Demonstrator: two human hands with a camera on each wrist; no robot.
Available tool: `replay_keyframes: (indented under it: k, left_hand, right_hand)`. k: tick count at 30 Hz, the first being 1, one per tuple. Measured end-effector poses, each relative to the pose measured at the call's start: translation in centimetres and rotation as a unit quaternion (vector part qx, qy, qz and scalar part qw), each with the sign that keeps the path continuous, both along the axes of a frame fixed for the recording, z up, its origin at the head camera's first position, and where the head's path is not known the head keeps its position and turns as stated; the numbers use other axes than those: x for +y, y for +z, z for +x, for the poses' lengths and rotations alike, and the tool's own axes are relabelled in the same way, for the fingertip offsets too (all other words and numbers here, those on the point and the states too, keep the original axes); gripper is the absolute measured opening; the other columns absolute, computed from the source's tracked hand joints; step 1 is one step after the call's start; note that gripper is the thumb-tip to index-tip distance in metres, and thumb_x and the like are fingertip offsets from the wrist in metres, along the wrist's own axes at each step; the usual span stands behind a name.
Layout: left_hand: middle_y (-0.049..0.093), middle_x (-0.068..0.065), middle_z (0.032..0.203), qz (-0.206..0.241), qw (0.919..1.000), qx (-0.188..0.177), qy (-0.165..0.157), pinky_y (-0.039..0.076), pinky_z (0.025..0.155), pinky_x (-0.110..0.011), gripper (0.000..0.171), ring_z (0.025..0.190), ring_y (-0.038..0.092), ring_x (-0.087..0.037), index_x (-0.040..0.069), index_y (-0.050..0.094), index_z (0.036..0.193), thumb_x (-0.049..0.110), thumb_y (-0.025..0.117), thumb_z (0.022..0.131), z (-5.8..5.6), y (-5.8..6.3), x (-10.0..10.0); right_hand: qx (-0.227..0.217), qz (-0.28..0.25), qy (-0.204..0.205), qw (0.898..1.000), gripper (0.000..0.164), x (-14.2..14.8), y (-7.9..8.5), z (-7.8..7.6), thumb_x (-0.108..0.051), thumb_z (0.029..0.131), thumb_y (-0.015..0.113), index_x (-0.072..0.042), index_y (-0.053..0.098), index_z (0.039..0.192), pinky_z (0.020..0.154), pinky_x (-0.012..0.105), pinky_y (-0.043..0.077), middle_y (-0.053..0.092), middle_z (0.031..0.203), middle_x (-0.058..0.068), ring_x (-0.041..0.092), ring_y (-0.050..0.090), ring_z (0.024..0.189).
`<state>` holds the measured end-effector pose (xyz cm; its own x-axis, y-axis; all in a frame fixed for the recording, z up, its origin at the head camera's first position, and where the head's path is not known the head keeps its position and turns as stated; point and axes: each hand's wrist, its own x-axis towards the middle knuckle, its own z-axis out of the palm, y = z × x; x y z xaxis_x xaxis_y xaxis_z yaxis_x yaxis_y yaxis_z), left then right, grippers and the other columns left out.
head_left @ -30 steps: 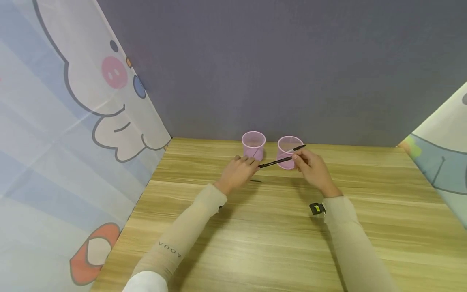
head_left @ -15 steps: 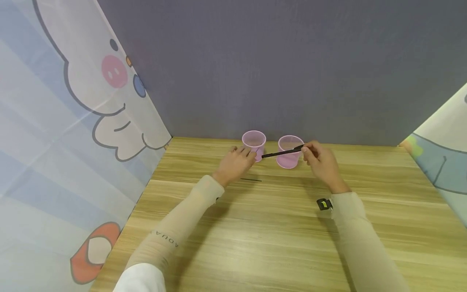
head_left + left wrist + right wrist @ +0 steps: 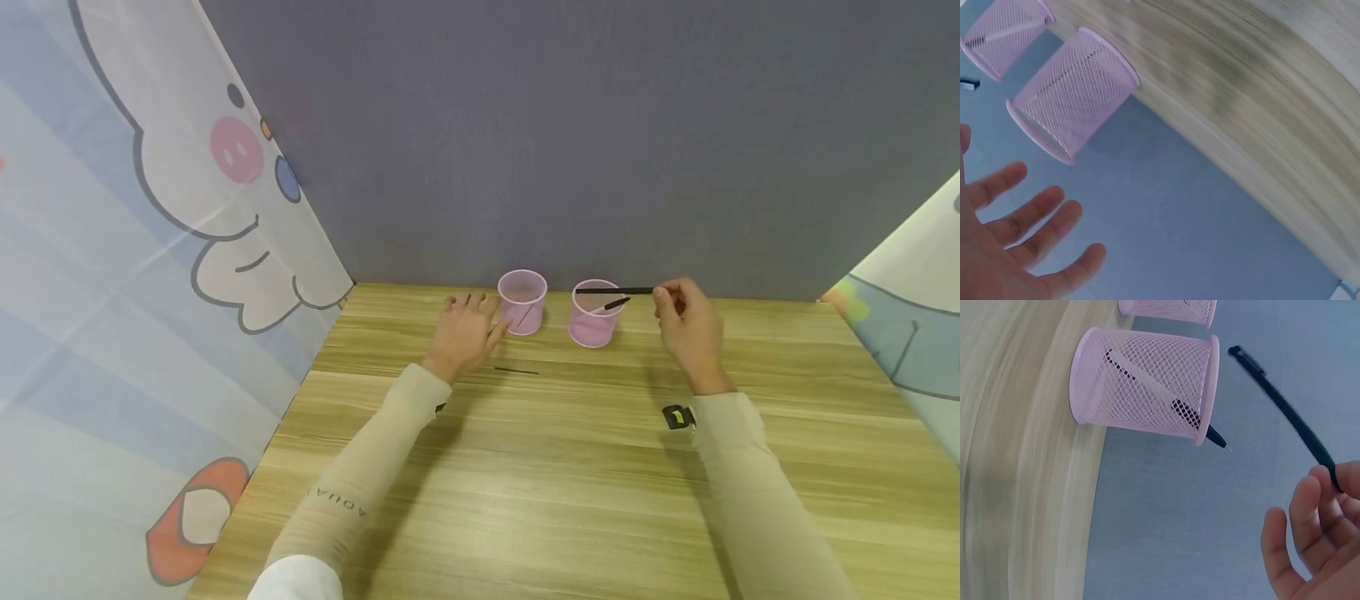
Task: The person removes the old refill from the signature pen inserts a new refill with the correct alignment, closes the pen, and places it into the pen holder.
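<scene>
My right hand (image 3: 692, 332) pinches one end of a black pen (image 3: 615, 291) between thumb and fingers. The pen lies almost level above the mouth of the right pink mesh pen cup (image 3: 592, 329), and its clip shows in the right wrist view. A pen with a clear barrel and black grip (image 3: 1184, 412) leans inside that cup, tip up past the rim. My left hand (image 3: 462, 336) hovers with spread fingers by the left pink mesh pen cup (image 3: 522, 315), holding nothing. Inside the left cup slants a thin dark stick (image 3: 1063, 76).
A thin dark rod (image 3: 517, 371), like a pen refill, lies on the wooden table (image 3: 540, 483) in front of the cups. Behind both cups rises a grey panel (image 3: 585, 150). A cartoon-printed sheet (image 3: 150, 300) hangs at the left.
My right hand has moved right and back with the black pen, whose end has left my left hand. The left hand has drawn left, its fingers spreading, uncovering the rod.
</scene>
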<state>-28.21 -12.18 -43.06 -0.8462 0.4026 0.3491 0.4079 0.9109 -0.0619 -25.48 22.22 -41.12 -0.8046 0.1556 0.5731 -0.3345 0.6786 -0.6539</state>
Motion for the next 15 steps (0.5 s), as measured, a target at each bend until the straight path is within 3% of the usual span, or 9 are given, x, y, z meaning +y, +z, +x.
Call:
replay_keyframes:
  k: [8, 15]
  left_hand:
    - [0.059, -0.015, 0.141, 0.025, 0.9976, -0.029, 0.058, 0.045, 0.107, -0.062, 0.059, 0.132, 0.055, -0.038, 0.015, 0.057, 0.142, 0.059, 0.041, 0.105, -0.2, 0.2, -1.3]
    - [0.053, -0.017, 0.150, 0.025, 0.9941, -0.063, 0.085, 0.042, 0.110, -0.064, 0.067, 0.137, 0.050, -0.042, 0.016, 0.052, 0.148, 0.064, 0.033, 0.105, -0.5, 0.1, -1.9]
  right_hand:
    - [-0.006, 0.044, -0.035, 0.998, 0.024, 0.3, 0.1, -0.2, -0.021, 0.104, 0.061, 0.002, 0.068, 0.104, 0.053, 0.017, 0.032, 0.069, 0.076, 0.016, -0.007, 0.039, 0.053]
    - [-0.030, 0.093, -0.018, 0.995, 0.020, -0.3, 0.0, -1.0, -0.017, 0.102, 0.063, 0.002, 0.068, 0.101, 0.053, 0.026, 0.035, 0.067, 0.074, 0.015, 0.003, 0.042, 0.052]
